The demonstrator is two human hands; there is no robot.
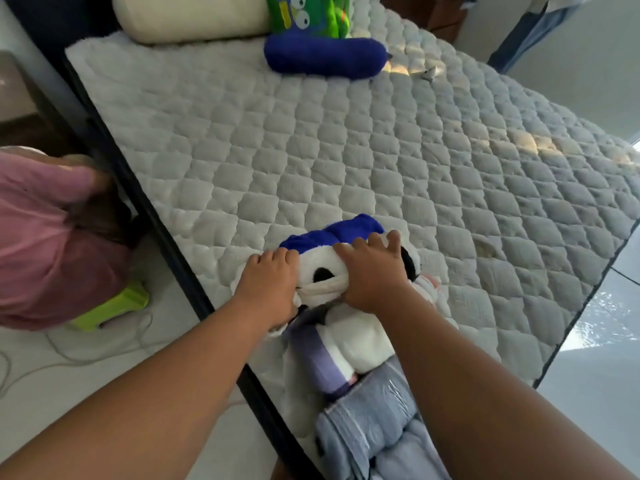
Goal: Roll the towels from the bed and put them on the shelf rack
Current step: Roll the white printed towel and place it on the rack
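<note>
A white towel with blue and black patches (320,261) lies rolled up near the front edge of the quilted bed (346,150). My left hand (268,282) presses down on its left end and my right hand (372,271) grips its right part, fingers curled over the roll. Just in front of it lies a white and purple rolled towel (346,344), and closer to me a grey-blue towel (370,420). No shelf rack is in view.
At the head of the bed sit a cream bolster pillow (187,15) and a blue and green plush toy (322,46). A person in pink (52,244) crouches on the floor at left beside a green stool (114,306). A cable trails across the floor.
</note>
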